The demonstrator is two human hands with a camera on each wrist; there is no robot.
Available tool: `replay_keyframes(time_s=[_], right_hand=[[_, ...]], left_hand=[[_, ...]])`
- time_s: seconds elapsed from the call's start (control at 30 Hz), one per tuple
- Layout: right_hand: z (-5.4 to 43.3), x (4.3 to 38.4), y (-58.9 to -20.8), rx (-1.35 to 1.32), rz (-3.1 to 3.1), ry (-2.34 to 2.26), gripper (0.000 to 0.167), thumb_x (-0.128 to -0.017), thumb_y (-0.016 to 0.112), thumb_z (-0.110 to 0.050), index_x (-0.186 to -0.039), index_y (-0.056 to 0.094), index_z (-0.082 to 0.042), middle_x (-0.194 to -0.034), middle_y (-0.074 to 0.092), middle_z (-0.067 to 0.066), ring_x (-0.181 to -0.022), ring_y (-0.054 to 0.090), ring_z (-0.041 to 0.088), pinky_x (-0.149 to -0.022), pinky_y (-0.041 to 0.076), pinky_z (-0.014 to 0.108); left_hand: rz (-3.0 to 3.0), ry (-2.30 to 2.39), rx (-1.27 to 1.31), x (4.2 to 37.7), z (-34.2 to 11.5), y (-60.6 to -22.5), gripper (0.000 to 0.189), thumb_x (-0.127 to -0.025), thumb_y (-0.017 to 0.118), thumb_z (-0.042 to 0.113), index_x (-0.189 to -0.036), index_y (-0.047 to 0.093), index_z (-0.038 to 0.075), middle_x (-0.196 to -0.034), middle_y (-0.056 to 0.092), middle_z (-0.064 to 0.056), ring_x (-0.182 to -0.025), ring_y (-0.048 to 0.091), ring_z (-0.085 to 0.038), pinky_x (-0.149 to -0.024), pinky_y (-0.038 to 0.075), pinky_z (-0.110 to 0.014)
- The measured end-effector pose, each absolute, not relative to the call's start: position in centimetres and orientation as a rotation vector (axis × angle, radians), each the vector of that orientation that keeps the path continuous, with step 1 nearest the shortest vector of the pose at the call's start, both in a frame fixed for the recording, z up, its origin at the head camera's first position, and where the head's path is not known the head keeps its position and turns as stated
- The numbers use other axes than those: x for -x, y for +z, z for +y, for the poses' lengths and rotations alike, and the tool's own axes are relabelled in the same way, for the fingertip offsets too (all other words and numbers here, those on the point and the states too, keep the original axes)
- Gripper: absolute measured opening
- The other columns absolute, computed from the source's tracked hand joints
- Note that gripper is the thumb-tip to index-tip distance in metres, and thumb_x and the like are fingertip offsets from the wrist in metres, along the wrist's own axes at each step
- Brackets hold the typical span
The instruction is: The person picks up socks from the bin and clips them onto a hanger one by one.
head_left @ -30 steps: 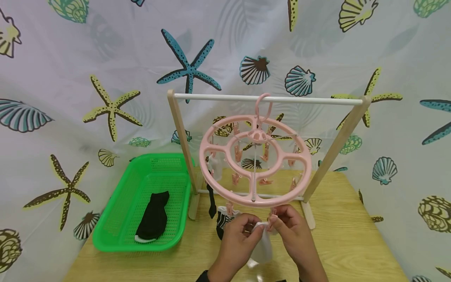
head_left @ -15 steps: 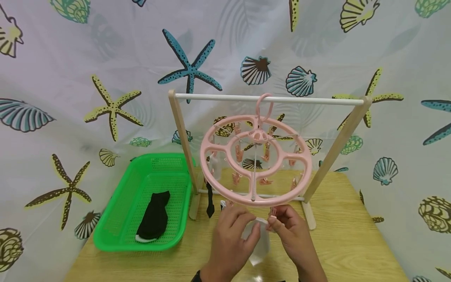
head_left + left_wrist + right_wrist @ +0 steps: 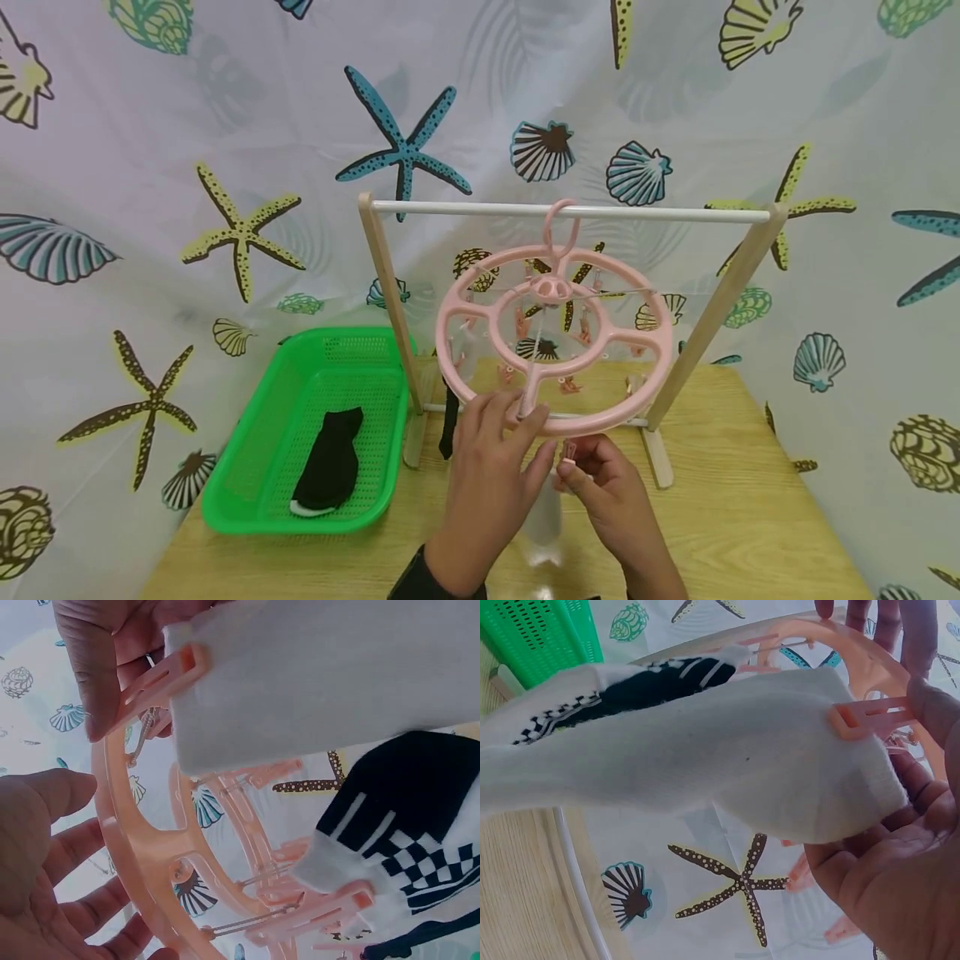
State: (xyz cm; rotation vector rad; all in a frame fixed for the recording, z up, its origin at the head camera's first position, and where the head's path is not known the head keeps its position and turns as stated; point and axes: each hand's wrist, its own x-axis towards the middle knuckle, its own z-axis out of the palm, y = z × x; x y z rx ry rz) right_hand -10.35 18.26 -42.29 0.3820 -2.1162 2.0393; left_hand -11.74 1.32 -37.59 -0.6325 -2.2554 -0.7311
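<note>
A round pink clip hanger [image 3: 660, 333] hangs by its hook from a white rail. At its near side a white sock [image 3: 705, 757] hangs from a pink clothespin [image 3: 870, 718], which bites its cuff. My right hand [image 3: 618, 504] pinches that clothespin between thumb and fingers, with some fingers behind the cuff. My left hand [image 3: 487, 475] has its fingers extended at the hanger's front rim, thumb apart, and grips no sock. Beside the white sock, a black-and-white checked sock [image 3: 420, 817] hangs from another clip; in the head view the left hand hides it.
A green basket [image 3: 217, 492] on the left holds a black sock [image 3: 330, 458] with a white edge. The rack's wooden posts [image 3: 720, 308] stand either side of the hanger on the wooden table [image 3: 750, 517]. Behind is a shell-patterned curtain [image 3: 300, 108]. Another pale sock [image 3: 467, 354] hangs farther back.
My left hand has let go of the white sock's cuff and moved up to the hanger's rim. The hanger has shifted and turned slightly. My right hand keeps pinching the clothespin.
</note>
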Motion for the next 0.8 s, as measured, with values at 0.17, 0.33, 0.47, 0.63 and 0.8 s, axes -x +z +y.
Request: replay_keyframes(time_s=[0.17, 0.33, 0.47, 0.63, 0.8], right_hand=[[18.0, 10.4, -42.2, -0.356, -2.146, 2.011, 0.011, -0.095, 0.059, 0.007, -0.106, 0.056, 0.006, -0.092, 0.056, 0.008, -0.078, 0.062, 0.019, -0.068, 0.057, 0.033], [17.7, 10.8, -42.0, -0.346, -2.197, 1.933, 0.012, -0.095, 0.063, 0.000, -0.107, 0.059, 0.003, -0.093, 0.057, 0.011, -0.079, 0.063, 0.019, -0.069, 0.057, 0.034], [17.5, 11.1, -41.7, -0.333, -2.263, 1.823, 0.016, -0.094, 0.068, -0.009, -0.107, 0.062, -0.001, -0.094, 0.061, 0.009, -0.084, 0.065, 0.019, -0.071, 0.056, 0.033], [17.4, 10.8, -41.6, -0.268, -2.287, 1.712, 0.021, -0.092, 0.072, -0.011, -0.112, 0.066, -0.007, -0.103, 0.066, 0.006, -0.087, 0.065, 0.017, -0.073, 0.055, 0.030], [17.6, 10.2, -41.5, -0.173, -2.162, 1.665, 0.012, -0.094, 0.067, -0.004, -0.106, 0.068, -0.002, -0.097, 0.067, 0.004, -0.085, 0.063, 0.013, -0.073, 0.053, 0.025]], left_hand=[[-2.264, -0.746, 0.625, 12.2, 1.1, -37.6, 0.029, -0.084, 0.082, 0.028, -0.110, 0.076, 0.015, -0.120, 0.060, -0.008, -0.112, 0.052, -0.028, -0.090, 0.047, -0.045], [-2.236, -0.773, 0.638, 12.7, 0.7, -37.8, 0.029, -0.083, 0.083, 0.027, -0.108, 0.074, 0.013, -0.116, 0.060, -0.010, -0.105, 0.053, -0.028, -0.084, 0.049, -0.043], [-2.226, -0.808, 0.630, 12.9, 0.3, -37.8, 0.028, -0.084, 0.082, 0.027, -0.106, 0.073, 0.012, -0.115, 0.060, -0.012, -0.105, 0.054, -0.030, -0.083, 0.050, -0.043], [-2.232, -0.816, 0.628, 13.1, -0.1, -37.6, 0.026, -0.085, 0.081, 0.029, -0.101, 0.072, 0.011, -0.113, 0.059, -0.012, -0.108, 0.053, -0.032, -0.085, 0.050, -0.043], [-2.205, -0.801, 0.659, 13.6, -0.4, -37.6, 0.025, -0.083, 0.082, 0.027, -0.098, 0.071, 0.011, -0.111, 0.059, -0.013, -0.103, 0.055, -0.031, -0.083, 0.051, -0.043]])
